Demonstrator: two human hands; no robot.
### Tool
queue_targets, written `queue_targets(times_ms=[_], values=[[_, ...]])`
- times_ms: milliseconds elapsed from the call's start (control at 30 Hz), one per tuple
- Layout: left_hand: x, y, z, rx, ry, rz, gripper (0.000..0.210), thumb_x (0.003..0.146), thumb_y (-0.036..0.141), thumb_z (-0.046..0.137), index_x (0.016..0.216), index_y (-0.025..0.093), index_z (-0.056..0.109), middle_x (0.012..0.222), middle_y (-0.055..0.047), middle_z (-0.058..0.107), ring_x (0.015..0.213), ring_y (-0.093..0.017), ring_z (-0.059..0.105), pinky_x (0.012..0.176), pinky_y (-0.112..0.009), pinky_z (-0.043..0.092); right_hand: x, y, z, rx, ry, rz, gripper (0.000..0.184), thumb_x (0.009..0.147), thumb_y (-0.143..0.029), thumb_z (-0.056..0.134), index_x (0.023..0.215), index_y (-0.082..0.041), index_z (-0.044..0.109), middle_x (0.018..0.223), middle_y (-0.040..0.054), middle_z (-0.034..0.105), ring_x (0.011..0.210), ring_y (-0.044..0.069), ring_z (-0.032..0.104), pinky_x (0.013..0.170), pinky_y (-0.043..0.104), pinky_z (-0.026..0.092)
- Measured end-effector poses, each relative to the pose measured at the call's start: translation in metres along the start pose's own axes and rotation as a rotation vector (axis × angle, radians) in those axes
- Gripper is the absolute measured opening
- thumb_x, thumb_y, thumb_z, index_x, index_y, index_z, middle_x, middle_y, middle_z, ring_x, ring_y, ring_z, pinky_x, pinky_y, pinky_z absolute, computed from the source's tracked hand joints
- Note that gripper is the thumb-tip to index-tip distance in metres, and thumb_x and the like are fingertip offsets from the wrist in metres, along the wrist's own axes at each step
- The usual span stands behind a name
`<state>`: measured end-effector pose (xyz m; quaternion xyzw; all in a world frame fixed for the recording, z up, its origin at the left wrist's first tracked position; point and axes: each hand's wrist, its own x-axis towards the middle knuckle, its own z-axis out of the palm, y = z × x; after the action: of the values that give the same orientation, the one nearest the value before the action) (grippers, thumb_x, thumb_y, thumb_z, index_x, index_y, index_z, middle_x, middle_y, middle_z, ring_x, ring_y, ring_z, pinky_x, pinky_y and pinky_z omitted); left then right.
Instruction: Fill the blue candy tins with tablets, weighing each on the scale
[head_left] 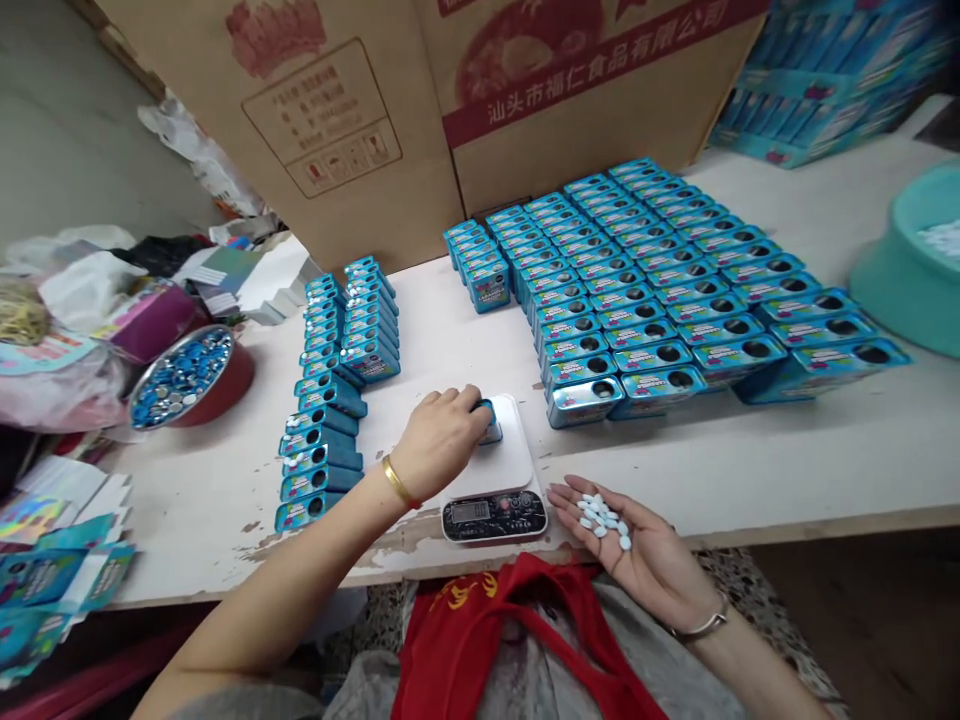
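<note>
My left hand (444, 440) is closed on a small blue tin (491, 428), which is over the white pan of a kitchen scale (517, 425). The hand covers most of that tin, so I cannot tell if it rests on the pan. Palm up, my right hand (637, 550) lies open just right of the scale with several white oval candies (602, 516) on it. Blue tins (315, 430) stand in two rows left of the scale. A large block of blue tins (652, 300), with round holes in their tops, fills the right side.
Tall cardboard boxes (420, 130) stand behind the tins. A red bowl (225, 385) of blue and silver caps is on the left, near plastic bags and cartons. At right are a teal tub (900, 280) of white pieces and stacked blue packs (817, 110).
</note>
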<state>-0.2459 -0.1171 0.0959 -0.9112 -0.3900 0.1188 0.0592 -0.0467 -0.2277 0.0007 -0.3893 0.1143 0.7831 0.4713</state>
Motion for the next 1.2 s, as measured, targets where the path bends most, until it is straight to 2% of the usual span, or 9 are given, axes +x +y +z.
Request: queue_targets(times_ms=[100,200,333,467,567,733,900,1033,1200], values=[[-0.001,-0.002,0.002,-0.073,0.041,0.008,0.019,0.090,0.031,0.047,0.091,0.016,0.058,0.098,-0.008,0.059,0.083,-0.019,0.056,0.070,-0.031,0.042,-0.001,0.001,-0.001,0.002,-0.023,0.011,0.026,0.085,-0.010,0.047,0.106,-0.004,0.060,0.104,0.0198,0.068,0.105,0.025,0.062,0.090,0.033,0.053],[-0.010,-0.007,-0.007,-0.226,0.198,-0.016,0.026,0.087,0.038,0.052,0.099,0.015,0.056,0.106,-0.009,0.058,0.094,-0.020,0.054,0.079,-0.033,0.043,-0.002,0.001,-0.001,-0.003,-0.063,0.023,0.025,0.086,-0.013,0.048,0.106,-0.005,0.060,0.106,0.0187,0.068,0.107,0.024,0.062,0.093,0.033,0.051],[-0.032,-0.024,-0.019,-0.411,0.455,-0.202,0.020,0.089,0.033,0.049,0.101,0.017,0.054,0.094,-0.004,0.060,0.085,-0.015,0.056,0.077,-0.029,0.045,-0.004,0.000,0.001,-0.005,-0.021,-0.004,0.025,0.086,-0.012,0.047,0.106,-0.005,0.060,0.109,0.0190,0.066,0.106,0.023,0.062,0.091,0.032,0.052],[-0.055,-0.044,-0.014,-0.471,0.551,-0.403,0.020,0.087,0.031,0.053,0.102,0.019,0.055,0.088,-0.002,0.062,0.075,-0.012,0.057,0.067,-0.025,0.045,-0.004,-0.002,0.000,-0.054,0.122,-0.052,0.022,0.085,-0.009,0.046,0.100,-0.008,0.062,0.093,0.0127,0.070,0.086,0.015,0.068,0.073,0.022,0.057],[-0.067,-0.052,-0.001,-0.509,0.540,-0.467,0.023,0.085,0.030,0.054,0.106,0.020,0.055,0.086,-0.001,0.063,0.072,-0.011,0.056,0.061,-0.023,0.044,-0.002,-0.003,-0.004,-0.089,0.156,-0.047,0.021,0.085,-0.011,0.046,0.097,-0.011,0.064,0.084,0.0085,0.070,0.070,0.012,0.066,0.063,0.019,0.056],[-0.072,-0.054,0.020,-0.566,0.495,-0.476,0.024,0.085,0.030,0.055,0.105,0.017,0.057,0.084,-0.001,0.062,0.074,-0.011,0.057,0.064,-0.023,0.045,0.000,-0.002,-0.003,-0.118,0.129,-0.029,0.021,0.085,-0.011,0.047,0.097,-0.011,0.064,0.083,0.0086,0.070,0.068,0.011,0.065,0.062,0.018,0.056],[-0.070,-0.049,0.023,-0.590,0.480,-0.381,0.021,0.087,0.029,0.053,0.103,0.016,0.058,0.088,-0.003,0.062,0.075,-0.011,0.057,0.067,-0.024,0.047,-0.002,0.001,0.014,-0.105,0.097,-0.017,0.023,0.085,-0.010,0.048,0.103,-0.008,0.061,0.098,0.0145,0.069,0.090,0.016,0.067,0.077,0.022,0.056],[-0.066,-0.024,0.018,-0.662,0.425,-0.163,0.018,0.088,0.024,0.051,0.104,0.017,0.056,0.088,-0.004,0.061,0.077,-0.011,0.057,0.072,-0.024,0.048,-0.003,0.005,0.032,-0.085,0.002,0.032,0.029,0.086,-0.010,0.046,0.112,-0.005,0.057,0.113,0.0198,0.064,0.109,0.022,0.060,0.090,0.029,0.052],[-0.058,0.028,0.026,-0.741,0.215,0.063,0.022,0.092,0.023,0.041,0.109,0.017,0.053,0.099,-0.008,0.058,0.088,-0.015,0.057,0.076,-0.027,0.049,0.002,0.015,0.044,-0.067,-0.126,0.100,0.027,0.085,-0.014,0.049,0.108,-0.007,0.060,0.103,0.0144,0.069,0.100,0.019,0.065,0.089,0.031,0.052]])
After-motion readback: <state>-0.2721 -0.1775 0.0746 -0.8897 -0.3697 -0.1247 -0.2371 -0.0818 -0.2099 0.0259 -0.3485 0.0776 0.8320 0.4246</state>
